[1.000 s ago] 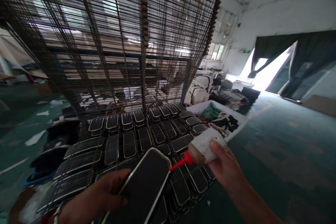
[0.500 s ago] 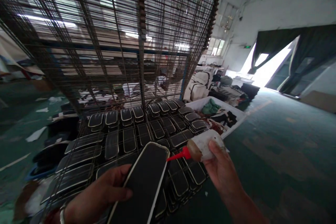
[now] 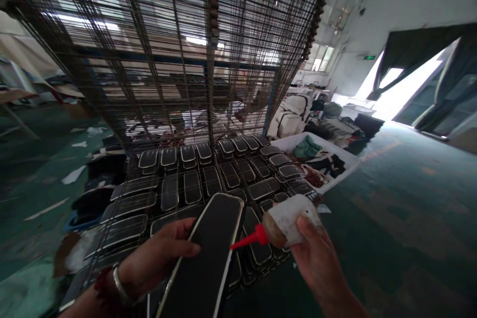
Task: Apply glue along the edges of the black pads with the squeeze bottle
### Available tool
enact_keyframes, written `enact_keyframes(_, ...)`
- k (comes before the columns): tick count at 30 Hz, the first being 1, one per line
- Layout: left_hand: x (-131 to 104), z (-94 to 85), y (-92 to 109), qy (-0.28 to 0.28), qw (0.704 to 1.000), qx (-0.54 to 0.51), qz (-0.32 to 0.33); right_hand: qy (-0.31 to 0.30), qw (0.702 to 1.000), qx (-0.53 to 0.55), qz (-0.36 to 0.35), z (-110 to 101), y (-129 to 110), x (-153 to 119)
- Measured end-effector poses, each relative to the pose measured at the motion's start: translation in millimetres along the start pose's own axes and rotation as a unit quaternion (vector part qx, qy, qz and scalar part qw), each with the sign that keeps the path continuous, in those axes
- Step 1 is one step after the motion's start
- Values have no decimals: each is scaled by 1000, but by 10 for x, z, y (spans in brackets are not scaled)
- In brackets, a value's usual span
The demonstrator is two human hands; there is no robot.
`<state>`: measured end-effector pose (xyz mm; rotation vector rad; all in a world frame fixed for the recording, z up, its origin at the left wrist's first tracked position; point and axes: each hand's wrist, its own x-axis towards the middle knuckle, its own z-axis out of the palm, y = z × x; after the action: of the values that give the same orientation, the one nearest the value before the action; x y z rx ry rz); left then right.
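Far left, I've got a paper scrap (image 3: 73, 175) on the floor (image 3: 44, 159). Next in, left hand (image 3: 160, 253), metal bracelet (image 3: 119, 283) at the wrist. Its fingers are clamped on the dark panel's left long edge: thumb on the face, the rest partly hidden underneath.

Dark panel (image 3: 208, 253) is held up in front of a wire rack (image 3: 210, 59), over rows of similar panels (image 3: 193, 186). Long axis runs away from me, far end leaning right. Pale line along its edge.

Key relation: red nozzle (image 3: 248, 238) points left, slightly down, crosswise to that axis. Tip sits at the right long edge, below the far corner, roughly level with the left thumb. Contact or hairline gap, I can't tell. Left hand is nearer the tip; nozzle and bottle bridge the space to the right hand.

Bottle (image 3: 288, 221) lies on its side in the right hand (image 3: 315, 248), fingers wrapped round it. Squeeze pressure: can't read. Behind it, white bin (image 3: 345, 176) with cloth.
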<state>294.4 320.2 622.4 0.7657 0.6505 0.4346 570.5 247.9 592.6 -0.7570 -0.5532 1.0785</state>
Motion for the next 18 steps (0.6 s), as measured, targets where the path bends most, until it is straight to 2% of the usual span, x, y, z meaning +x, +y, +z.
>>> enact_keyframes(12,-7,-44,-27,55,998,-18,-3,-31,999,-6,16,51,40,-248)
enact_keyframes(18,7,-72,-23,83,996,-35,6,-77,996,-29,23,91,8,-318)
